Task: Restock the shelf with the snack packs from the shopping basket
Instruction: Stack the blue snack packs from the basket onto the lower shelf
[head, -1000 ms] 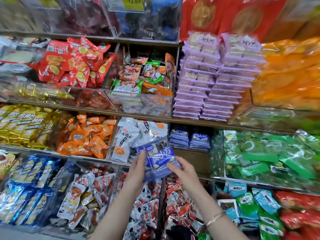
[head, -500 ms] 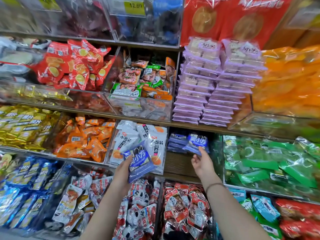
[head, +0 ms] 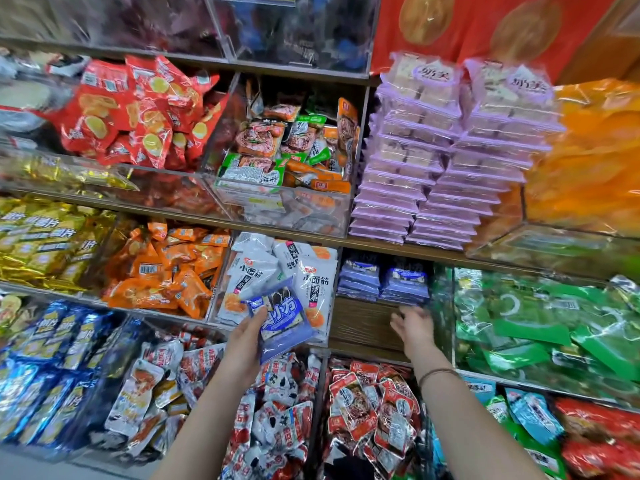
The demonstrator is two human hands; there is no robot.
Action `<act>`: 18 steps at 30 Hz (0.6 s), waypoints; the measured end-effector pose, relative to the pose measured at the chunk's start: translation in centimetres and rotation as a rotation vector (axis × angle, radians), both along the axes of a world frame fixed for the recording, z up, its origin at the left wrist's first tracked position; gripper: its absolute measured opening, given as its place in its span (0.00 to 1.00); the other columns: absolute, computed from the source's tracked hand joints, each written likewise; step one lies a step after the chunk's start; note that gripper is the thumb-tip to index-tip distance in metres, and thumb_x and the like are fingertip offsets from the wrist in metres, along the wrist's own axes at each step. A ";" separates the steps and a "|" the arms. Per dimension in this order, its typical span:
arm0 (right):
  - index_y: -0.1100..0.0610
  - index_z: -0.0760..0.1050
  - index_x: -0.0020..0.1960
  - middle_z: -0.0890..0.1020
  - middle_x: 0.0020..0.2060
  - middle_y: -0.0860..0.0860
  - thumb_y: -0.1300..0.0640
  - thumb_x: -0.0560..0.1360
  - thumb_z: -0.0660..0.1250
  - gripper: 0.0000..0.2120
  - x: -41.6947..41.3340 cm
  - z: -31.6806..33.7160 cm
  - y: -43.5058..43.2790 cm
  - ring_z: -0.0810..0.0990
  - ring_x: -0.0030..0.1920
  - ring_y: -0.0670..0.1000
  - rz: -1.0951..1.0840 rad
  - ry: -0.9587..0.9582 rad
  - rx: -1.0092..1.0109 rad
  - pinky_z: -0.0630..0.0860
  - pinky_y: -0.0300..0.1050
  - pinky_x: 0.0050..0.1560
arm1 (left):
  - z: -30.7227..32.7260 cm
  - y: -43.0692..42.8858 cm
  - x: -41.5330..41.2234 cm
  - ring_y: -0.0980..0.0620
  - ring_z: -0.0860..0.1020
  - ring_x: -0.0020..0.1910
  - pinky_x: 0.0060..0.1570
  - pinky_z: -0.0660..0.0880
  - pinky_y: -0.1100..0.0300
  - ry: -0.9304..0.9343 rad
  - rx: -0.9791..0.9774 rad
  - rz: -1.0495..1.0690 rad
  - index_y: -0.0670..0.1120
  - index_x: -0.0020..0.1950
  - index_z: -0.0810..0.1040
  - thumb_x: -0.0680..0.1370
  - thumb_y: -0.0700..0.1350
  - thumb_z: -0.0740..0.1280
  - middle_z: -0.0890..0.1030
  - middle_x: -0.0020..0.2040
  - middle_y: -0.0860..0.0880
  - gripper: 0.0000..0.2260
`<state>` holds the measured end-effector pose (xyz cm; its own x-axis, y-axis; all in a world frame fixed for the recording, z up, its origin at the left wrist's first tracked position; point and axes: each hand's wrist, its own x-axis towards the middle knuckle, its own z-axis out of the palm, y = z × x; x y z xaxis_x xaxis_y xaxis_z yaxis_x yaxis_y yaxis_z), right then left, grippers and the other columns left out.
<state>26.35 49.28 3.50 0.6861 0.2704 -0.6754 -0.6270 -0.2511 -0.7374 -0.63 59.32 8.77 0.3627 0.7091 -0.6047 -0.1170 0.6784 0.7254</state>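
The left grip (head: 247,337) pinches a blue pack (head: 282,323), seemingly held ready for stocking. The right grip (head: 412,327) is loose and empty at the shelf (head: 363,320) front edge, just below the blue stacks (head: 403,280).

Snack pack (head: 282,320) in left hand (head: 246,337), right hand (head: 412,329) near shelf (head: 363,327)

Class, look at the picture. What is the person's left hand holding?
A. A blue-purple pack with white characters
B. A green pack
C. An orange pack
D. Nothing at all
A: the left hand grips a blue-purple pack with its thumb on top, in front of the white packs; the right hand holds nothing.
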 end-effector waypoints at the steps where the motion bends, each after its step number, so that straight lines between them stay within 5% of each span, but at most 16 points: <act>1: 0.62 0.69 0.63 0.77 0.58 0.59 0.63 0.78 0.61 0.14 -0.2 -0.5 0.0 0.78 0.55 0.56 0.252 -0.169 -0.228 0.74 0.49 0.58 | 0.0 0.0 0.0 0.45 0.85 0.41 0.32 0.79 0.57 0.005 0.007 0.001 0.44 0.56 0.78 0.80 0.46 0.63 0.85 0.48 0.43 0.09; 4: 0.60 0.75 0.56 0.79 0.56 0.57 0.58 0.78 0.58 0.11 0.6 -0.5 1.0 0.77 0.50 0.55 1.007 -0.500 -0.698 0.71 0.42 0.49 | -0.1 0.0 0.0 0.46 0.85 0.43 0.34 0.80 0.57 0.017 0.039 -0.014 0.44 0.56 0.78 0.80 0.47 0.62 0.85 0.49 0.43 0.09; 6: 0.60 0.74 0.51 0.78 0.56 0.57 0.59 0.79 0.55 0.10 1.7 0.3 2.2 0.77 0.48 0.55 1.169 -0.570 -0.817 0.71 0.42 0.45 | -0.3 -0.2 0.0 0.46 0.85 0.43 0.34 0.79 0.58 0.024 0.047 -0.012 0.45 0.55 0.79 0.81 0.47 0.62 0.85 0.48 0.44 0.09; 13: 0.63 0.72 0.65 0.75 0.62 0.60 0.60 0.81 0.53 0.16 4.2 2.1 4.4 0.74 0.61 0.58 1.103 -0.567 -0.735 0.71 0.44 0.56 | -0.4 -0.5 0.2 0.56 0.84 0.34 0.25 0.76 0.65 0.044 0.081 0.058 0.48 0.46 0.78 0.79 0.48 0.65 0.85 0.35 0.54 0.06; 18: 0.59 0.75 0.59 0.78 0.54 0.60 0.58 0.80 0.58 0.12 1.5 1.8 2.0 0.78 0.51 0.57 0.956 -0.338 -0.507 0.74 0.49 0.52 | 0.0 -0.7 0.3 0.53 0.84 0.35 0.26 0.77 0.63 -0.017 0.060 0.088 0.46 0.48 0.78 0.79 0.46 0.65 0.86 0.38 0.51 0.05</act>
<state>27.87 51.32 5.31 0.5132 0.5298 -0.6752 0.1943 -0.8380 -0.5099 -0.38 58.66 8.72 0.3079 0.7733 -0.5543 -0.1868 0.6203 0.7618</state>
